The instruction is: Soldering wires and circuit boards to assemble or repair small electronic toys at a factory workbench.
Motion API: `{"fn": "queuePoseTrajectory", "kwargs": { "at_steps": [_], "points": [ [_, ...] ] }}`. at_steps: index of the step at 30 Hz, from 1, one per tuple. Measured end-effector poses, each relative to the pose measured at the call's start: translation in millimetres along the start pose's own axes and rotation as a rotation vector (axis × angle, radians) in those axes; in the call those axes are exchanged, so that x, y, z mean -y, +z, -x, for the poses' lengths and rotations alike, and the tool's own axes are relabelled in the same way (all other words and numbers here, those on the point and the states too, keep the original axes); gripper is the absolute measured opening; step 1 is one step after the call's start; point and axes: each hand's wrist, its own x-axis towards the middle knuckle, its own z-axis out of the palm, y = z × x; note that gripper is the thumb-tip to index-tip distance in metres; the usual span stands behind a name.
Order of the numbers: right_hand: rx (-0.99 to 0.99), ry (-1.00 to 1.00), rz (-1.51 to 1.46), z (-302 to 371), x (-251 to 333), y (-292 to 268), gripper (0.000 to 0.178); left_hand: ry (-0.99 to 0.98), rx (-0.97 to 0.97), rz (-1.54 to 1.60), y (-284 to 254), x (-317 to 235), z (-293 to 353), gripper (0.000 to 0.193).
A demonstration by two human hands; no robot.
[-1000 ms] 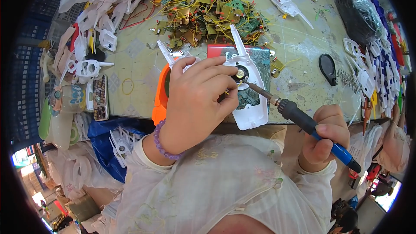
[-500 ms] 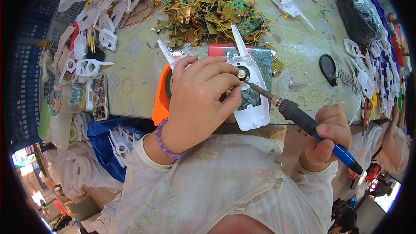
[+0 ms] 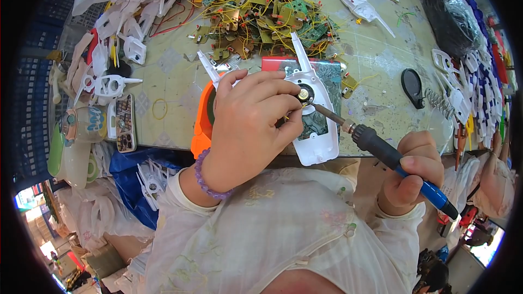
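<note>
My right hand (image 3: 411, 171) is wrapped round the blue and black handle of a soldering iron (image 3: 376, 144). The iron's tip meets the lower edge of a small round speaker (image 3: 304, 93), which sits in a white plastic shell (image 3: 317, 149) with a long prong at its far end. My left hand (image 3: 253, 117), a purple bead bracelet at its wrist, arches over the shell's left side. Its thumb and index finger pinch together beside the speaker; what they hold is too small to make out. Partly under that hand lie an orange ring-shaped part (image 3: 202, 141) and another white prong (image 3: 208, 68).
A heap of green circuit boards (image 3: 272, 16) with yellow wires lies at the back. White shells (image 3: 131, 27) pile up at left, near a tray (image 3: 126, 125). Right of me are a black oval part (image 3: 412, 88), a coiled spring stand (image 3: 438, 102) and a black-wrapped bundle (image 3: 451, 20).
Both hands and the shell stay almost in place. The soldering iron's handle has shifted very slightly, its tip still at the speaker's edge.
</note>
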Motion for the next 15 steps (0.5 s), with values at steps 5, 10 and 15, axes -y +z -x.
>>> {"fn": "queuePoseTrajectory", "kwargs": {
  "at_steps": [5, 10, 15],
  "points": [
    [-0.018, 0.006, 0.011, -0.9, 1.4, 0.5, 0.027, 0.001, 0.010, -0.010, -1.8, -1.2, -1.1, 0.006],
    [-0.053, -0.064, 0.031, 2.8, -0.8, 0.4, 0.032, -0.001, 0.022, -0.020, -1.8, -0.4, -0.8, 0.006],
    [-0.188, -0.110, 0.006, 7.8, -4.5, -6.0, 0.033, -0.013, 0.032, -0.021, -3.1, -2.1, -2.1, 0.007]
  ]
}}
